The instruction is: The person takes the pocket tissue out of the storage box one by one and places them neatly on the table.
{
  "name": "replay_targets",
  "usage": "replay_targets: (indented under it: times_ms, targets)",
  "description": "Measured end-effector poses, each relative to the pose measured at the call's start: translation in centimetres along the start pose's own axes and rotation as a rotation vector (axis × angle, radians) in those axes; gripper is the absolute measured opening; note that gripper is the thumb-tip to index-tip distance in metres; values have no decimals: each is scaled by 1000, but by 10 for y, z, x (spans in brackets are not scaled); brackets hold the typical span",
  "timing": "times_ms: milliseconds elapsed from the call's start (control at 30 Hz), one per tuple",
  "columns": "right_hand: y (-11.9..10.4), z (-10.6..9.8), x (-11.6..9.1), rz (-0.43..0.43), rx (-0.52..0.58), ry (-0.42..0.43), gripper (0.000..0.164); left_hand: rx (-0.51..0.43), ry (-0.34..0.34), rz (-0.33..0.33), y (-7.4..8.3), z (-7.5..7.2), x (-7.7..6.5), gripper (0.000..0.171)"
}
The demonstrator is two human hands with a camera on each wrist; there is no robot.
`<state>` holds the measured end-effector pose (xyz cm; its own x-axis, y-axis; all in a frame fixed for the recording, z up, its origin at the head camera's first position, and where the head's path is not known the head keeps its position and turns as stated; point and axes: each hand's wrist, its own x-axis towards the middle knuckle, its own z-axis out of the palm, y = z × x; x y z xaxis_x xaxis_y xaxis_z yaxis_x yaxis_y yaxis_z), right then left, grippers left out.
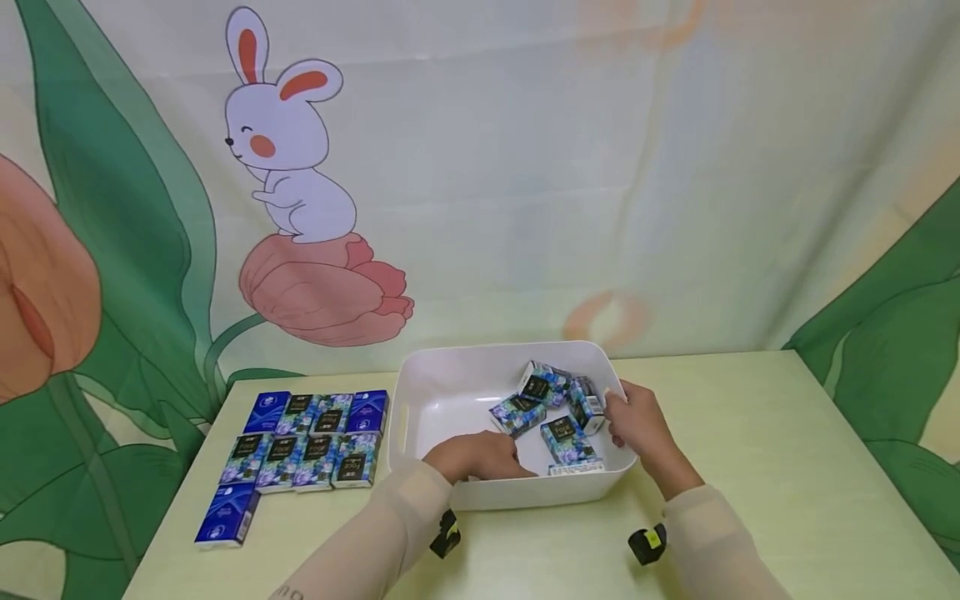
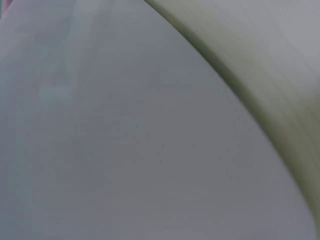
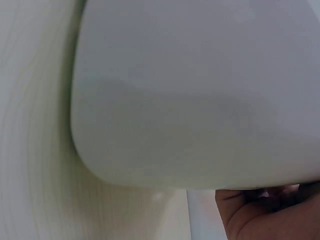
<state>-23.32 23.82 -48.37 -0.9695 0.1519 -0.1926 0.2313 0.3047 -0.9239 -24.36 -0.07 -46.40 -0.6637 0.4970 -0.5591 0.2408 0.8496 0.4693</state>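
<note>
A white plastic bin (image 1: pixel 510 492) stands on the table, its outer wall filling much of both wrist views. Inside it, several floral pocket tissue packs (image 1: pixel 567 440) lie loosely toward the right side. My left hand (image 1: pixel 476 457) reaches over the near rim at the left, its fingers low inside the bin. The near wall and the hand itself partly hide those fingers, so I cannot tell whether they hold a pack. At the right end, my right hand (image 1: pixel 641 421) grips the bin's side wall, and its curled fingers (image 3: pixel 232 210) show at the rim in the right wrist view.
Left of the bin, floral tissue packs (image 1: pixel 280 461) and blue tissue packs (image 1: pixel 228 514) lie side by side in rows on the pale wooden table (image 1: pixel 750 467). Small black blocks (image 1: pixel 647 543) with yellow-green patches show beside each wrist. A printed curtain (image 1: pixel 487 208) hangs behind the table.
</note>
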Motion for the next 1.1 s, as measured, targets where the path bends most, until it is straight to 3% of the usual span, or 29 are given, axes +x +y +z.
replay_targets:
  times_ms: [100, 167, 333, 467, 600, 767, 967, 1100]
  targets:
    - [-1, -2, 2, 39, 97, -66, 24, 28, 25, -63, -4, -1, -2, 49]
    - [-2, -4, 3, 54, 141, -107, 22, 40, 46, -60, -7, 0, -2, 49]
    - [-2, -2, 6, 82, 231, -140, 23, 69, 111, 30, -14, -3, -1, 39]
    - [-1, 3, 7, 116, 198, -98, 22, 109, 184, 130, -17, -7, -4, 51]
    - [-4, 2, 8, 131, 161, -117, 21, 94, 298, 221, -19, -9, -16, 61]
    - [-5, -2, 8, 152, 225, -204, 16, 23, 456, 226, -19, -10, -41, 63]
    - [-6, 1, 6, 149, 173, -102, 24, -32, 715, 209, -14, -12, -67, 55]
    - [-4, 3, 5, 135, 129, -45, 27, -48, 826, 207, -17, -14, -86, 53]
